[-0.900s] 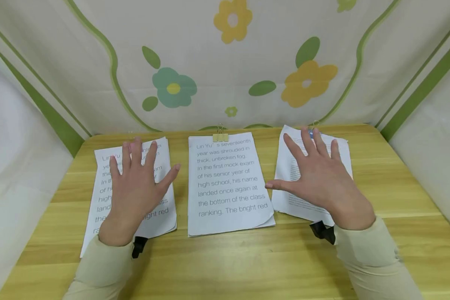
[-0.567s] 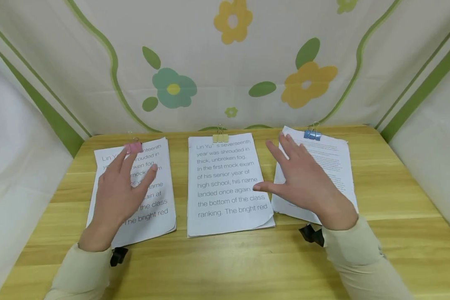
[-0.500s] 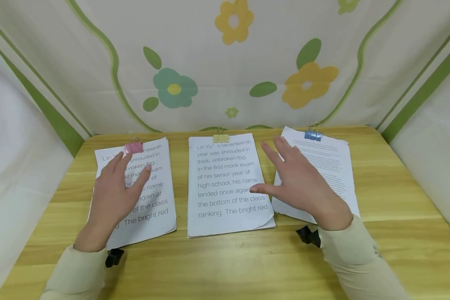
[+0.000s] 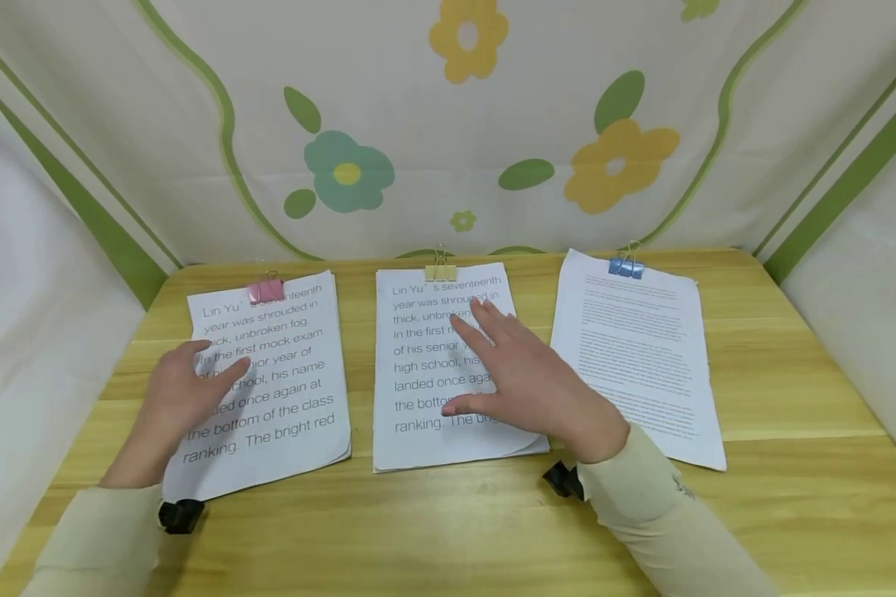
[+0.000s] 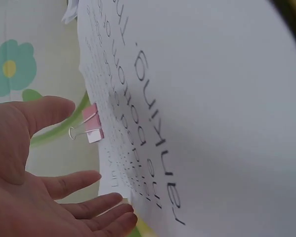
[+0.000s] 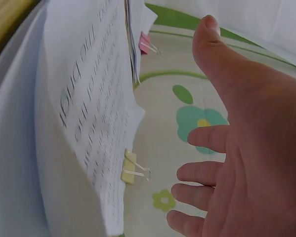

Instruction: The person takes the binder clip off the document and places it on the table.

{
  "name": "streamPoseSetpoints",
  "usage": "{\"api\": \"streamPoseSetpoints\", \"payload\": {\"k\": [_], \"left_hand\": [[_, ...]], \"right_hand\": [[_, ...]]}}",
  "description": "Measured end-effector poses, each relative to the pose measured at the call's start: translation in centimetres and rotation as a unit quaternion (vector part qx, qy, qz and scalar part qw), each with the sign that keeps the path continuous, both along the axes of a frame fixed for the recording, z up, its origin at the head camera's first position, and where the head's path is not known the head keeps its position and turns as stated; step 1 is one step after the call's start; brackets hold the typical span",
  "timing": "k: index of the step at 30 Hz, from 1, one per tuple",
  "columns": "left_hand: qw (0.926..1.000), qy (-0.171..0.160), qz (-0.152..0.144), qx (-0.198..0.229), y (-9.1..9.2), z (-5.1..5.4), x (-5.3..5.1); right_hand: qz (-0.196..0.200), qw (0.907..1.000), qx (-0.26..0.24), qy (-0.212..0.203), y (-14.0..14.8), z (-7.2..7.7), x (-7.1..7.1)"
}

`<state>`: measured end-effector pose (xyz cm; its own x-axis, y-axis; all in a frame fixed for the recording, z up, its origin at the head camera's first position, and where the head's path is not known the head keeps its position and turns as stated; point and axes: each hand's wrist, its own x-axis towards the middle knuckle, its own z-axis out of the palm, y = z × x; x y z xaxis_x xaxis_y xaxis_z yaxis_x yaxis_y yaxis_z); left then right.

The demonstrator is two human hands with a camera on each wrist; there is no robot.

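Three paper stacks lie side by side. My left hand (image 4: 177, 394) hovers with spread fingers over the left edge of the left stack (image 4: 298, 431), which a pink binder clip (image 4: 266, 291) holds at its top. In the left wrist view, a gap shows between the hand (image 5: 44, 182) and the paper. Above the middle stack (image 4: 433, 452) with its yellow clip (image 4: 441, 273) is my right hand (image 4: 537, 377), thumb apart from the fingers. The right wrist view shows that hand (image 6: 256, 138) holding nothing. A blue clip (image 4: 627, 267) sits on the right stack (image 4: 641, 365).
The stacks rest on a wooden table (image 4: 448, 531). Behind it hangs a pale cloth (image 4: 216, 199) with flowers and green lines, and white cloth walls (image 4: 37, 240) stand at the sides.
Both hands have moved left and the left one also nearer the body, off the pink clip. My right hand has gone from the right stack to over the middle one. The stacks look unmoved.
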<state>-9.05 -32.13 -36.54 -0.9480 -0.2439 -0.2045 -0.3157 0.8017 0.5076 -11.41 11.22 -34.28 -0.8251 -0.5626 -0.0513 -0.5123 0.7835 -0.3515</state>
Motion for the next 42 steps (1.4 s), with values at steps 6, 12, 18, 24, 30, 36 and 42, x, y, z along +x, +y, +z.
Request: {"api": "streamPoseSetpoints", "payload": {"k": [6,12,18,24,30,36,42], "left_hand": [[0.9995,-0.016,0.022,0.012,-0.7,0.1,-0.1],[0.9989,-0.030,0.036,0.009,-1.2,0.1,-0.6],[0.9984,-0.036,0.042,-0.011,-1.6,-0.1,-0.8],[0.9983,-0.034,0.042,-0.024,-1.1,-0.2,-0.9],[0.9981,-0.032,0.050,-0.017,-0.9,-0.4,-0.9],[0.9980,-0.028,0.056,-0.013,-0.9,-0.6,-0.8],[0.9989,-0.019,0.038,-0.019,-1.2,-0.6,-0.9]], "right_hand": [[0.036,0.9992,0.000,-0.017,-2.6,-0.6,0.2],[0.067,0.9973,0.001,-0.031,-5.2,-1.5,0.6],[0.097,0.9942,-0.005,-0.046,-7.9,-1.9,0.8],[0.100,0.9939,-0.001,-0.046,-10.2,-2.3,0.8],[0.105,0.9931,0.008,-0.051,-12.1,-3.3,0.9],[0.107,0.9924,0.007,-0.059,-13.2,-4.0,1.0],[0.123,0.9912,0.028,-0.042,-13.5,-4.2,1.0]]}}
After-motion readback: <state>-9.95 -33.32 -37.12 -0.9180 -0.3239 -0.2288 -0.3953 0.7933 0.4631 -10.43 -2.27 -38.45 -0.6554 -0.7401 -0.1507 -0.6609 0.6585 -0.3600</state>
